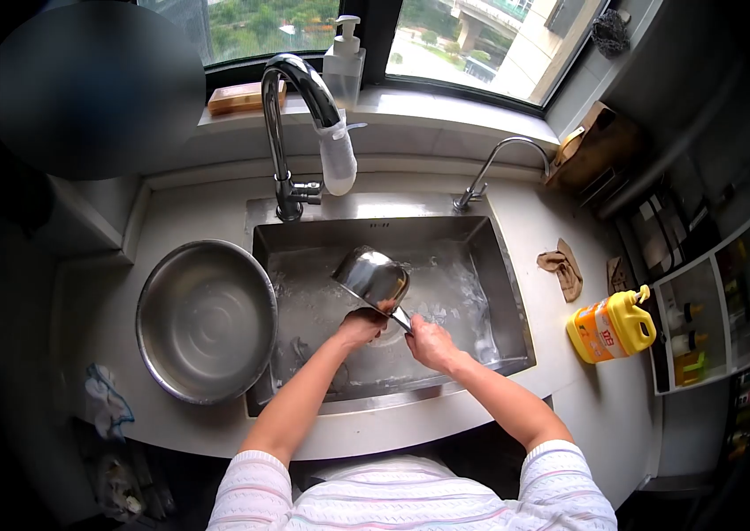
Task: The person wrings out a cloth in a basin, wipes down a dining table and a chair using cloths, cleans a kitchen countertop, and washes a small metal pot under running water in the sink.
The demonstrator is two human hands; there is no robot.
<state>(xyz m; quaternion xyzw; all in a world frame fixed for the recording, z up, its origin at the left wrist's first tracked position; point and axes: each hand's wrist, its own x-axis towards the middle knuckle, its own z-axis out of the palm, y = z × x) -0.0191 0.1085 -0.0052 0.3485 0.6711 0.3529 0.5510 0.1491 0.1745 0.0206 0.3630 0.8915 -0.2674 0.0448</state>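
Note:
A shiny stainless-steel water scoop (pixel 375 277) is tilted over the sink (pixel 508 292), its bowl pointing away from me and to the left. My right hand (pixel 432 343) is closed around its handle (pixel 402 319). Just under the bowl, close to the handle, my left hand (pixel 362 327) has its fingers curled in. What those fingers hold, if anything, is hidden. Shallow water and white suds (pixel 478 323) cover the sink floor. A grey, limp thing (pixel 302 350) lies in the sink by my left forearm.
A large steel basin (pixel 207 320) stands left of the sink, overlapping its rim. Behind rise a tall faucet (pixel 277 133) and a thinner tap (pixel 486 173). Right are a brown cloth (pixel 563 268) and a yellow detergent jug (pixel 609 327). A pump bottle (pixel 344 66) sits on the sill.

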